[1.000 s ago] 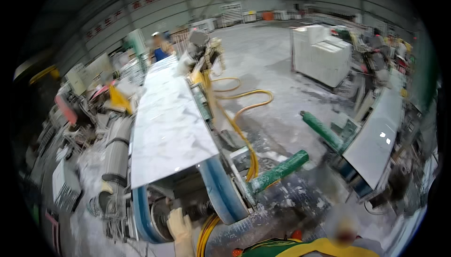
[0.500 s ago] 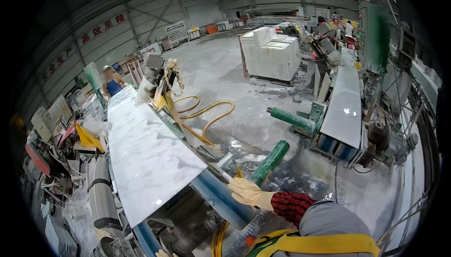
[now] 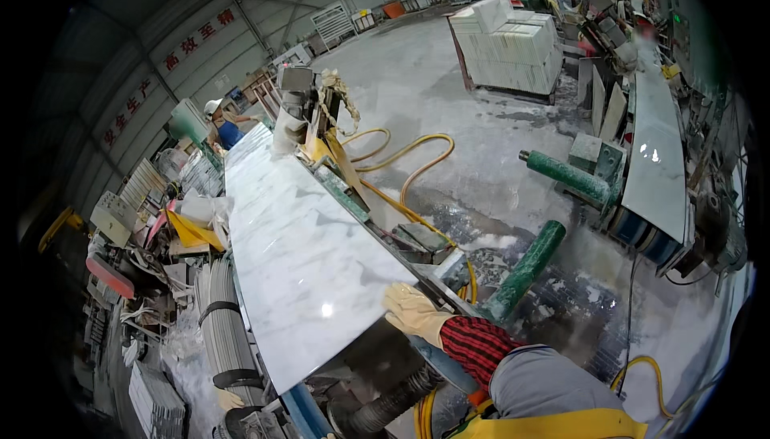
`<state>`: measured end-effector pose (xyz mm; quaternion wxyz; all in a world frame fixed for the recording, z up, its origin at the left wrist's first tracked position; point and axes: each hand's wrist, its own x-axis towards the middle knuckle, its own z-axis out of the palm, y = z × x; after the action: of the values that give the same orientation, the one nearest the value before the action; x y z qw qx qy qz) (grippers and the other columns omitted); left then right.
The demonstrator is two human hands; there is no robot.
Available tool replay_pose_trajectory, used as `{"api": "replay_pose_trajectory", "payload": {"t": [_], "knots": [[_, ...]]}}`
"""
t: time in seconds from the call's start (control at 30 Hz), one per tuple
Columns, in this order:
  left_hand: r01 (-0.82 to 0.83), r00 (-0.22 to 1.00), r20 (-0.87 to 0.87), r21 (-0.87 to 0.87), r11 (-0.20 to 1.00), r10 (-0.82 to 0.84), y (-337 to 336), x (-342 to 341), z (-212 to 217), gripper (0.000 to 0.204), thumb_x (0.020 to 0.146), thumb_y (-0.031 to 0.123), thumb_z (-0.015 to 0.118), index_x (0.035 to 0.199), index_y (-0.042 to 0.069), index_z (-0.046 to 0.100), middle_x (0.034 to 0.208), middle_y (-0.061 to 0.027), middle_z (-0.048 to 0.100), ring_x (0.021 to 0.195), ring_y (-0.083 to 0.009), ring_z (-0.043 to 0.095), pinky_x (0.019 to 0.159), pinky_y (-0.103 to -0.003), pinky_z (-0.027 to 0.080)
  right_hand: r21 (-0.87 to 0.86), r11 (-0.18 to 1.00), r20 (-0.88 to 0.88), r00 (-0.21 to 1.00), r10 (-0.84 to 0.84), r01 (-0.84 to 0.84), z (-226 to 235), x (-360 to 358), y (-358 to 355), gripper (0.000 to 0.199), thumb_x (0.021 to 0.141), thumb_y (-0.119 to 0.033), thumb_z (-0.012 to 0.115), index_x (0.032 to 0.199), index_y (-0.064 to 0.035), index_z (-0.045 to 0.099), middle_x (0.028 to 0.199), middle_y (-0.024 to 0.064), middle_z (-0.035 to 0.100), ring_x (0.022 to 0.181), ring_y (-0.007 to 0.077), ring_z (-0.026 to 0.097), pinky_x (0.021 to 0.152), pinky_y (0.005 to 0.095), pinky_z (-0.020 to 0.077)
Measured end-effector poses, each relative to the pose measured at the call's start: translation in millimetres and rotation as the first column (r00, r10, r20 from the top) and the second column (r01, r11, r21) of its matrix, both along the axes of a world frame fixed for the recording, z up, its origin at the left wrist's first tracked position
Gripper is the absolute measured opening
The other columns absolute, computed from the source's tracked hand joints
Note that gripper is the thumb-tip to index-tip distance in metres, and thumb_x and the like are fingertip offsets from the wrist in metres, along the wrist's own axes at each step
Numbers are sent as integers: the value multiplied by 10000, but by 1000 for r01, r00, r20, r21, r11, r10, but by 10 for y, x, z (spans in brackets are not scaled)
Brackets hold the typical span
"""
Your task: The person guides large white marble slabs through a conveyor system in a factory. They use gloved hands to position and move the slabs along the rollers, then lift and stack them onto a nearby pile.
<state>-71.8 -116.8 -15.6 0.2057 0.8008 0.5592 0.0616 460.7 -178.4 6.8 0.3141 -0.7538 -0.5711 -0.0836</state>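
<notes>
A long white, grey-veined polished stone slab [image 3: 309,254] lies on a blue-framed conveyor in front of me. My right hand [image 3: 413,311], in a cream work glove under a red-and-black checked cuff, reaches to its near right corner. The fingers are stretched out and seem to touch the slab's edge, holding nothing. Of my left hand, only a sliver of cream glove [image 3: 328,436] shows at the lower edge; its fingers are hidden. Below the near end of the slab runs a dark ribbed hose [image 3: 393,400].
Green rollers [image 3: 525,271] stick out right of the conveyor, over wet floor with a yellow hose [image 3: 417,158]. A second slab line [image 3: 654,146] stands at right. Stacked stone blocks [image 3: 513,54] stand behind. A person [image 3: 227,126] is at the slab's far end.
My right hand has gone from beside the conveyor edge onto the slab's corner. The view has turned, shifting the scene rightward. Less of my left glove shows at the lower edge.
</notes>
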Motion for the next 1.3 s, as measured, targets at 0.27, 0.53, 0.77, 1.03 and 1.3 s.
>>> {"api": "replay_pose_trajectory", "payload": {"t": [0.27, 0.53, 0.77, 1.03, 1.3], "knots": [[453, 878, -430, 601, 658, -212, 479, -177, -60, 532, 1200, 248, 514, 1677, 12, 517, 1697, -280, 527, 1591, -455, 460, 1336, -535, 355, 54, 998, -7, 999, -39, 40, -2, -46, -10, 483, 1009, -305, 712, 1419, -66, 621, 1512, 216, 620, 1450, 435, 555, 1277, 549, 389], [216, 974, -62, 543, 812, -217, 1189, 627, 30, 567, 1095, 198, 650, 1618, 4, 547, 1653, -344, 514, 1499, -533, 501, 1263, -588, 404, 36, 999, 40, 999, 32, -34, -3, 53, 45, 408, 994, -289, 717, 1342, -75, 709, 1403, 184, 697, 1351, 402, 622, 1235, 534, 414], [192, 981, -74, 459, 868, -178, 1593, 974, 112, 656, 1044, 241, 721, 1640, 33, 541, 1692, -363, 468, 1566, -558, 439, 1298, -613, 357, 82, 991, 211, 974, 84, -103, 134, 265, 38, 252, 983, -219, 717, 1197, -89, 743, 1198, 117, 744, 1181, 337, 696, 1104, 504, 506], [165, 986, -58, 422, 891, -156, 1380, 887, 60, 676, 1064, 322, 714, 1652, 47, 528, 1681, -360, 484, 1564, -559, 438, 1308, -633, 321, 39, 999, 210, 977, 25, -34, 385, 116, 23, 411, 937, -204, 768, 1314, -47, 722, 1361, 203, 693, 1301, 421, 635, 1150, 554, 485], [179, 982, -42, 487, 855, -182, 1359, 989, 134, 610, 1051, 306, 716, 1577, 37, 563, 1598, -345, 540, 1488, -551, 502, 1260, -622, 380, -33, 998, 194, 980, 51, -45, 310, 170, -13, 388, 928, -208, 758, 1286, -69, 702, 1337, 197, 679, 1259, 420, 620, 1125, 531, 482]]}}
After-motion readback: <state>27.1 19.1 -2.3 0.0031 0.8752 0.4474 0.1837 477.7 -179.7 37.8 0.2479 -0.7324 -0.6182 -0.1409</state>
